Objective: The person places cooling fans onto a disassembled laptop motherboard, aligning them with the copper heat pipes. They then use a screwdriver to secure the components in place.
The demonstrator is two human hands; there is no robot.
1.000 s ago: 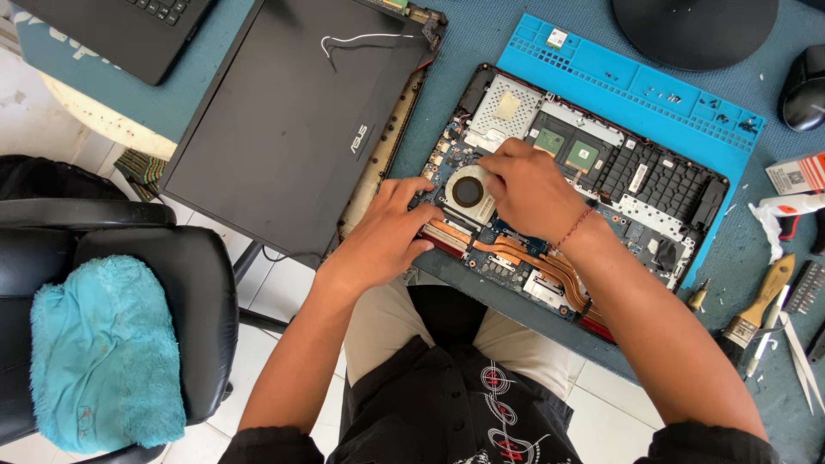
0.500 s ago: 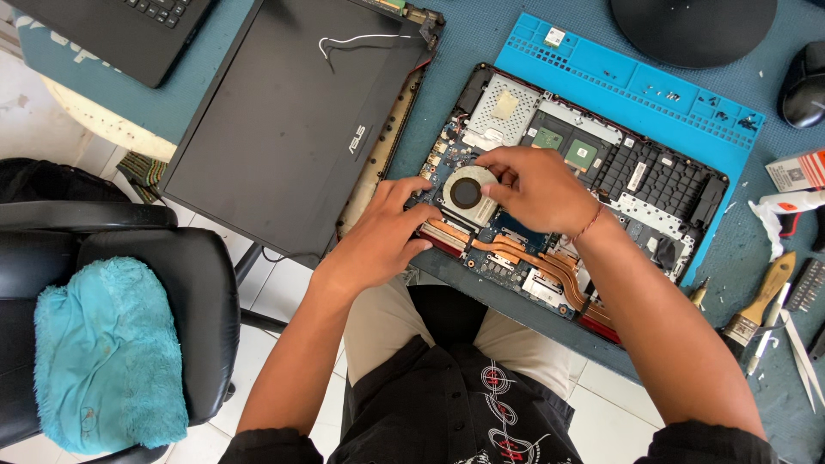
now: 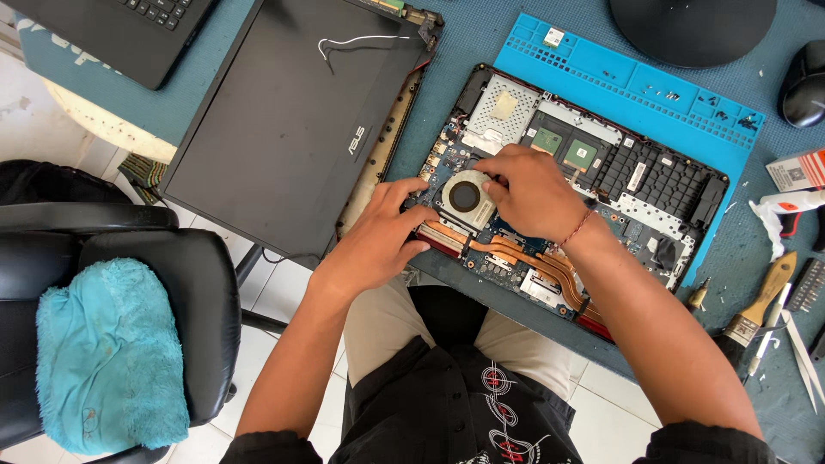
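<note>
Cooling fan [image 3: 464, 198]: round, silver-cased with a dark hub; seated at the near left corner of the opened laptop base [image 3: 653, 185], copper heat pipes [image 3: 533, 258] running from it toward the right; the base lies half on a blue repair mat [image 3: 636, 82] on the counter [image 3: 481, 34].

Right hand [image 3: 537, 193]: over the fan's right edge; fingers [image 3: 494, 167] curled and closed in a pinch at the fan's upper rim, touching it; what lies inside the pinch is hidden; a red cord bracelet [image 3: 577, 230] at the wrist.

Left hand [image 3: 374, 241]: at the fan's left; fingers [image 3: 404, 193] loosely spread, tips resting on the board beside the fan casing, thumb against the base's front edge; grasping nothing visible.

Detached laptop lid [image 3: 284, 120]: black, flat, just left of the base, a white cable [image 3: 361, 40] lying on it; second black laptop [image 3: 129, 30] at the far left corner.

Packages and labels: small white and red box [image 3: 797, 169] at the right edge, near a black mouse [image 3: 803, 82]; white and red tube [image 3: 789, 206] just below it; small green-and-white chip [image 3: 554, 37] in the mat's top left corner.

Tools: wooden-handled brush [image 3: 763, 301] and white tweezers [image 3: 799, 344] at the near right.

Office chair [image 3: 163, 283]: black, left of the person, a turquoise cloth [image 3: 103, 352] on its seat.
</note>
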